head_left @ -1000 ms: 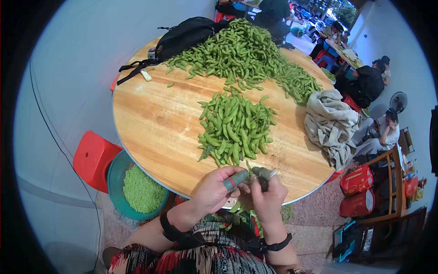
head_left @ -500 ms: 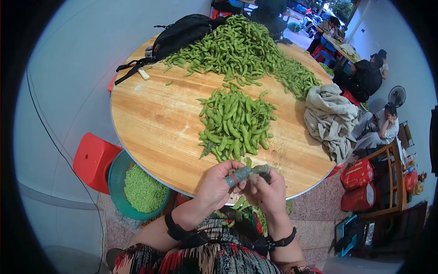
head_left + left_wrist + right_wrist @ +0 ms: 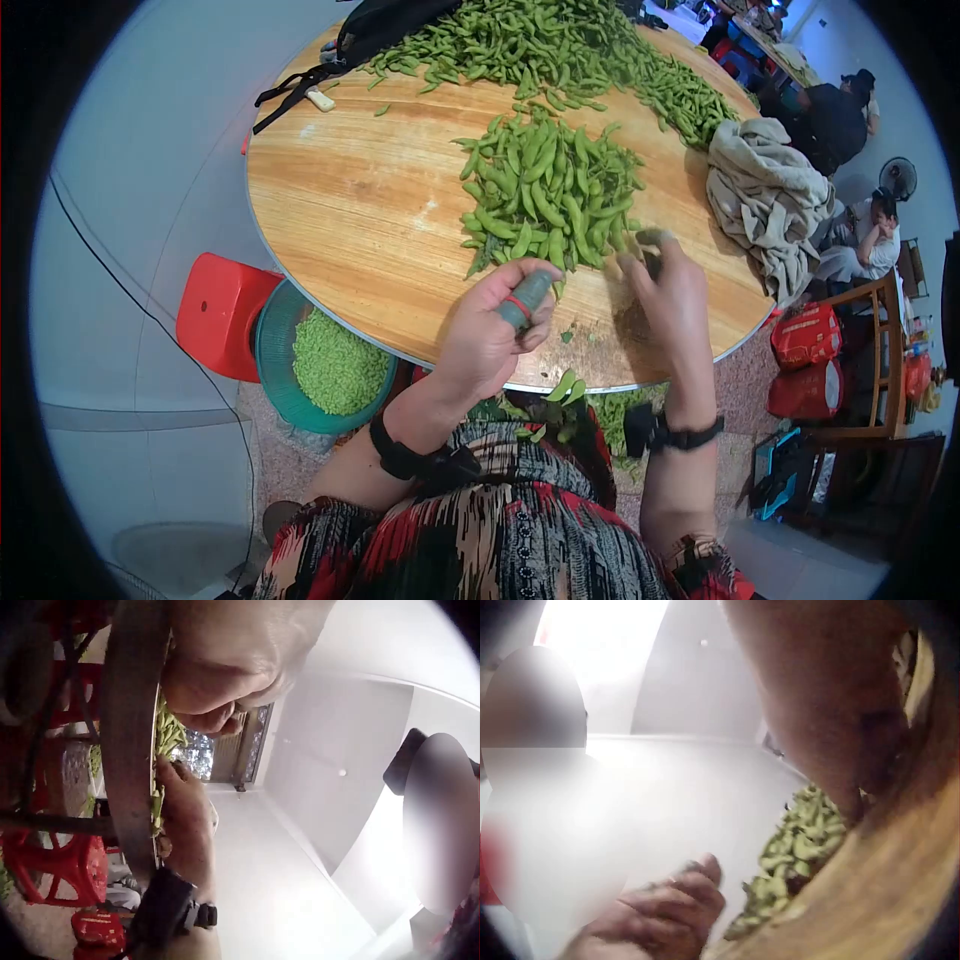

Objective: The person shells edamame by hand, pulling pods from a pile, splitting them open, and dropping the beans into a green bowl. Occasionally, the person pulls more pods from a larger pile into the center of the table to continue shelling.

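In the head view my left hand (image 3: 495, 325) is curled over the near table edge, its thumb wearing a green sheath (image 3: 528, 297) with a red band. A green sliver (image 3: 559, 289) shows beside the thumb tip. No pod shows in this hand in either wrist view; its palm is hidden. My right hand (image 3: 672, 295), slightly blurred, reaches to the near right edge of a small heap of green soybean pods (image 3: 545, 195). Its thumb and fingers stand apart, and a dark cover is on a fingertip. Loose leaves (image 3: 566, 387) hang at the table edge.
A larger pod pile (image 3: 540, 50) covers the back of the round wooden table (image 3: 340, 190), beside a black bag (image 3: 385, 30). A grey cloth (image 3: 765, 190) lies at right. Below left stand a red stool (image 3: 222, 315) and a green basin (image 3: 270, 365) of shelled beans.
My hands, together at the table edge before, have parted. The right moved forward and right to the small pod heap; the left stays curled near the edge. The head view has tilted down.
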Tool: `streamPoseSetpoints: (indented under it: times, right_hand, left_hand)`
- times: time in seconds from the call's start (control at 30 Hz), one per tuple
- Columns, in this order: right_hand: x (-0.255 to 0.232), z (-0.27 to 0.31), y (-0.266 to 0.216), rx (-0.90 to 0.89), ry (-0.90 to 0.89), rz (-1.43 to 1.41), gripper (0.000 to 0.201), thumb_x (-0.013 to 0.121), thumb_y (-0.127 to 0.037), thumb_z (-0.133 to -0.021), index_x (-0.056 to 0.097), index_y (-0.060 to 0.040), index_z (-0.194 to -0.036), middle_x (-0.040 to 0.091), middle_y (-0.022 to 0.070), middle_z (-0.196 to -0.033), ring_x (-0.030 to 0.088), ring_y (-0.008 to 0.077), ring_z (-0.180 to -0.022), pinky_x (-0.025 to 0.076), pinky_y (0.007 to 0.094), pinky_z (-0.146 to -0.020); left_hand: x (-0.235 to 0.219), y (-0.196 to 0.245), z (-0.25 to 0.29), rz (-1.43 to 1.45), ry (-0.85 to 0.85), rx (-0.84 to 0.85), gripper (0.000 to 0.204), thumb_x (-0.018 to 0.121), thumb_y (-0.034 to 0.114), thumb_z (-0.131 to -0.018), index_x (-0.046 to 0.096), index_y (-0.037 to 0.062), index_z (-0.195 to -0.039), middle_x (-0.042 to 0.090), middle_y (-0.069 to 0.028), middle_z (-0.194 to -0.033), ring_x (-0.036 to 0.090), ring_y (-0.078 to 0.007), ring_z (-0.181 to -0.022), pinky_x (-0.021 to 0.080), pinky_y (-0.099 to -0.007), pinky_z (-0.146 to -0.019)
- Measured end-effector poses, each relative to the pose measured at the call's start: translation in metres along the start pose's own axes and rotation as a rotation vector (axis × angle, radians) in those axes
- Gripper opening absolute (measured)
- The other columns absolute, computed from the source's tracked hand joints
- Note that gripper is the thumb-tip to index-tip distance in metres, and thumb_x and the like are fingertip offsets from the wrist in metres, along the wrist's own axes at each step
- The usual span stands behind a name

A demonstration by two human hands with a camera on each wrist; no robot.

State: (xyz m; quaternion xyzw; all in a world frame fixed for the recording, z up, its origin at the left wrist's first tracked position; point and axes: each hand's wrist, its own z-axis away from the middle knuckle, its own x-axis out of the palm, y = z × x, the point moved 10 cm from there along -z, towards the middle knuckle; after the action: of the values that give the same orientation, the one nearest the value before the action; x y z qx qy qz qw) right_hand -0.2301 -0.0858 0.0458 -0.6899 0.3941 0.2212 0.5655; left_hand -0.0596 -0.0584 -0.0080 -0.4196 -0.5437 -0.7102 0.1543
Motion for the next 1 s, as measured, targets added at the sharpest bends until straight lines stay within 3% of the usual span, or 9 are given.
streamPoseSetpoints:
  times: [0.17, 0.23, 0.27, 0.33, 0.37, 0.43, 0.6, 0.8, 1.0]
  right_hand:
    - [0.026, 0.002, -0.005, -0.092, -0.089, 0.316, 0.023, 0.062, -0.015, -0.077, 0.056, 0.0031, -0.089, 0.060, 0.0196, -0.070, 0.060, 0.0331, -0.066, 0.045, 0.0401, -0.061]
    - [0.014, 0.014, -0.004, -0.132, -0.010, -0.135, 0.022, 0.064, -0.017, -0.079, 0.054, 0.0016, -0.082, 0.055, 0.0139, -0.060, 0.054, 0.0283, -0.051, 0.044, 0.0349, -0.051]
    - [0.015, 0.020, -0.003, -0.128, -0.016, -0.138, 0.022, 0.064, -0.017, -0.079, 0.054, 0.0016, -0.082, 0.055, 0.0139, -0.060, 0.054, 0.0283, -0.051, 0.044, 0.0349, -0.051]
    - [0.035, 0.037, 0.014, 0.195, -0.214, -0.746, 0.018, 0.061, -0.017, -0.083, 0.054, -0.0006, -0.082, 0.049, 0.0016, -0.055, 0.043, 0.0132, -0.044, 0.036, 0.0250, -0.043]
    - [0.028, 0.042, 0.008, 0.199, -0.211, -0.753, 0.018, 0.061, -0.017, -0.083, 0.054, -0.0006, -0.082, 0.049, 0.0016, -0.055, 0.043, 0.0132, -0.044, 0.036, 0.0250, -0.043]
    - [0.054, 0.072, -0.014, 0.453, -0.612, -1.275, 0.015, 0.059, -0.017, -0.085, 0.054, -0.0035, -0.085, 0.047, -0.0039, -0.060, 0.038, 0.0030, -0.047, 0.028, 0.0182, -0.042]
    - [0.060, 0.084, -0.023, 0.403, -0.632, -1.231, 0.026, 0.044, -0.027, -0.093, 0.052, -0.0035, -0.085, 0.046, -0.0028, -0.059, 0.033, 0.0035, -0.047, 0.024, 0.0171, -0.042]
    - [0.059, 0.092, -0.033, 0.349, -0.742, -1.356, 0.024, 0.042, -0.025, -0.094, 0.052, -0.0042, -0.087, 0.046, -0.0021, -0.061, 0.031, 0.0035, -0.046, 0.024, 0.0178, -0.042]
    - [0.063, 0.095, -0.020, 0.449, -0.675, -1.303, 0.020, 0.042, -0.018, -0.094, 0.052, -0.0056, -0.084, 0.047, -0.0027, -0.062, 0.031, 0.0021, -0.045, 0.025, 0.0173, -0.041]
  left_hand:
    - [0.000, -0.009, 0.003, -0.139, 0.024, -0.114, 0.019, 0.050, 0.011, -0.089, 0.053, 0.0026, -0.106, 0.049, 0.0005, -0.078, 0.041, -0.0049, -0.061, 0.028, -0.0164, -0.048]
    - [-0.001, -0.012, 0.002, -0.141, 0.006, -0.122, 0.021, 0.051, 0.012, -0.089, 0.054, 0.0023, -0.108, 0.050, 0.0008, -0.080, 0.043, -0.0045, -0.063, 0.028, -0.0162, -0.049]
    - [0.001, -0.014, 0.000, -0.186, -0.008, -0.114, 0.024, 0.052, 0.013, -0.089, 0.053, 0.0022, -0.110, 0.051, 0.0012, -0.081, 0.043, -0.0037, -0.064, 0.028, -0.0158, -0.049]
    - [0.007, -0.019, -0.001, -0.238, -0.020, -0.117, 0.026, 0.053, 0.013, -0.089, 0.053, 0.0020, -0.113, 0.052, 0.0017, -0.083, 0.044, -0.0029, -0.066, 0.029, -0.0153, -0.049]
    - [0.011, -0.021, -0.002, -0.191, -0.002, -0.142, 0.027, 0.054, 0.013, -0.088, 0.054, 0.0021, -0.113, 0.053, 0.0018, -0.085, 0.044, -0.0023, -0.067, 0.029, -0.0148, -0.050]
    - [0.014, -0.025, -0.005, -0.148, 0.016, -0.168, 0.028, 0.054, 0.013, -0.088, 0.054, 0.0021, -0.113, 0.055, 0.0019, -0.087, 0.045, -0.0018, -0.068, 0.030, -0.0144, -0.051]
    - [0.011, -0.027, -0.008, -0.062, -0.014, -0.078, 0.016, 0.056, 0.009, -0.086, 0.058, 0.0029, -0.101, 0.058, 0.0004, -0.089, 0.048, -0.0022, -0.070, 0.034, -0.0145, -0.052]
    - [0.004, -0.015, -0.007, -0.209, 0.036, 0.006, 0.008, 0.059, 0.008, -0.084, 0.057, 0.0041, -0.089, 0.059, -0.0006, -0.081, 0.050, -0.0039, -0.064, 0.039, -0.0170, -0.054]
    - [0.004, -0.011, -0.002, -0.466, 0.092, 0.047, 0.008, 0.061, 0.009, -0.083, 0.055, 0.0050, -0.082, 0.057, 0.0000, -0.075, 0.051, -0.0049, -0.062, 0.041, -0.0189, -0.053]
